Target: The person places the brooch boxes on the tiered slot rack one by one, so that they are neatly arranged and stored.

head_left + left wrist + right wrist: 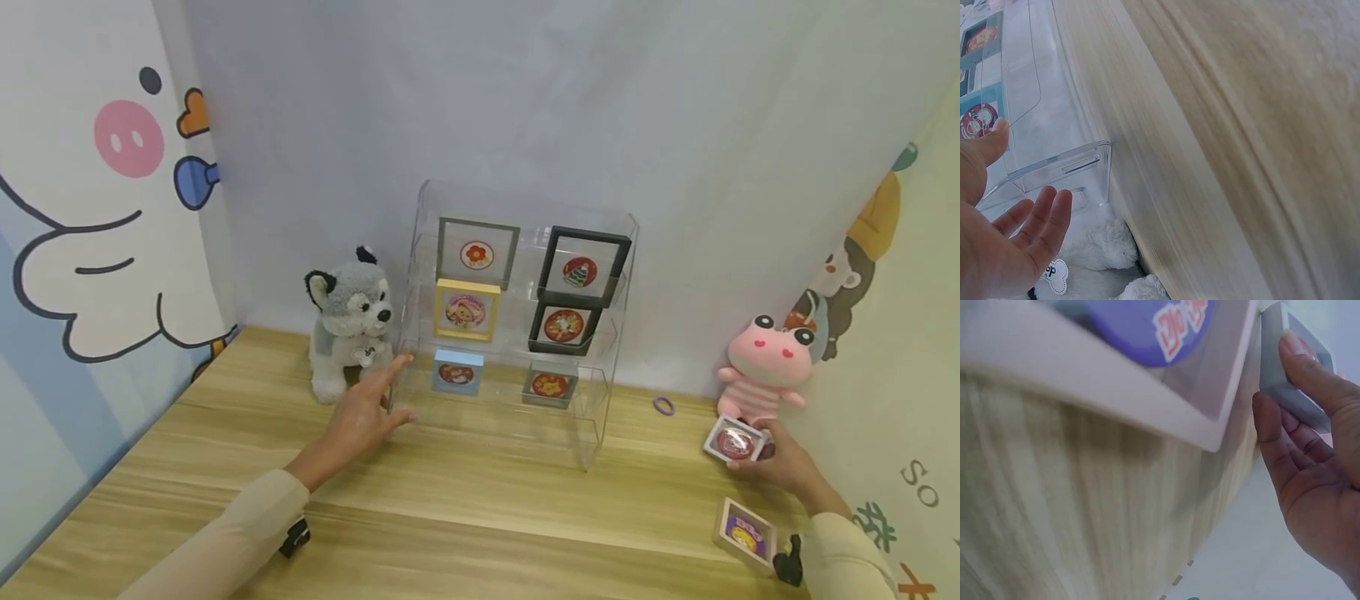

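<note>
My left hand [364, 410] is at the left side of a clear acrylic display stand [501, 423], fingers relaxed and spread. In the left wrist view, its thumb overlaps a light-blue frame [982, 117] on the lowest tier. Off to the right, my right hand [786, 467] pinches a small white picture frame [707, 447] with a red round badge inside, in front of the pink plush toy [771, 362]. The right wrist view shows the thumb on this frame's [1275, 369] edge. A pale wooden-coloured frame [722, 533] with a purple badge lies on the table nearer to me.
Several frames stand on the tiers, among them a yellow frame [467, 337] and a black frame [551, 283]. A grey husky plush [348, 308] sits left of the stand. On the table [465, 508] lies a purple ring [663, 406]. A curtain [525, 100] hangs behind.
</note>
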### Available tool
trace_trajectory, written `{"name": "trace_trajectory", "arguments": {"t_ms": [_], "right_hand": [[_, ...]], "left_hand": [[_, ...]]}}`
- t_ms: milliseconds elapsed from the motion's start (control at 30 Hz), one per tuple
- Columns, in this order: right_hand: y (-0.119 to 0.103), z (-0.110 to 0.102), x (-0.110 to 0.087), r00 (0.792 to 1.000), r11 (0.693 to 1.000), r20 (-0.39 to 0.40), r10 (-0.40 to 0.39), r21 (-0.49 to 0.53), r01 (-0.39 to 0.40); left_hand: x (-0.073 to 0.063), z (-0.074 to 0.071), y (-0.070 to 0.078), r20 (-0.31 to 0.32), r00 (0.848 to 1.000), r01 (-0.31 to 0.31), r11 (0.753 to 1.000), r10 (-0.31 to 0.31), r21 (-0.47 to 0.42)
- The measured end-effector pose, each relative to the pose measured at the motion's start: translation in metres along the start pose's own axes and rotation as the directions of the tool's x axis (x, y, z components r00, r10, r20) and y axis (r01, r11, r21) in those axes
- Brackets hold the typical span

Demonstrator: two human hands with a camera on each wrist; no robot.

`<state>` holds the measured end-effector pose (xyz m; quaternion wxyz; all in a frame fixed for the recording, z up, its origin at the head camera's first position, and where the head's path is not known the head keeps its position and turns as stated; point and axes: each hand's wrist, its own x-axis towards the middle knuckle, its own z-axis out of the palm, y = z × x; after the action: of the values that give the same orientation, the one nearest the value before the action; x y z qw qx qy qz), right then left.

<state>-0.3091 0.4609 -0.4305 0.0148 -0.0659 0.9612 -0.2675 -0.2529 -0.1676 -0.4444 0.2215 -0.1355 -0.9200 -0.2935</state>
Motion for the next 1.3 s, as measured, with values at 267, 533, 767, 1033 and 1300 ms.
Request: {"name": "trace_trajectory", "arguments": {"t_ms": [267, 533, 767, 1033, 1300], "right_hand": [[-0.016, -0.004, -0.004, 0.999, 0.997, -0.022, -0.029, 0.067, 0.03], [-0.043, -0.009, -0.005, 0.97, 0.972, -0.14, -0.198, 0.1, 0.212], [-0.076, -0.013, -0.005, 0.916, 0.924, -0.25, -0.313, 0.144, 0.355], [-0.126, -0.009, -0.012, 0.893, 0.91, -0.302, -0.334, 0.144, 0.389], [-0.166, 0.006, -0.017, 0.866, 0.874, -0.298, -0.401, 0.158, 0.459]], "left_hand": [[0.0, -0.001, -0.001, 0.013, 1.0, 0.0, 1.0, 0.0, -0.007], [-0.002, 0.0, 0.0, 0.005, 1.0, 0.009, 1.0, -0.009, -0.015], [-0.001, 0.001, 0.0, 0.015, 1.0, 0.013, 1.0, -0.013, -0.012], [-0.002, 0.0, 0.0, 0.025, 0.999, 0.022, 1.0, -0.022, -0.001], [-0.001, 0.002, -0.001, 0.015, 1.0, 0.012, 1.0, -0.012, 0.009]]}}
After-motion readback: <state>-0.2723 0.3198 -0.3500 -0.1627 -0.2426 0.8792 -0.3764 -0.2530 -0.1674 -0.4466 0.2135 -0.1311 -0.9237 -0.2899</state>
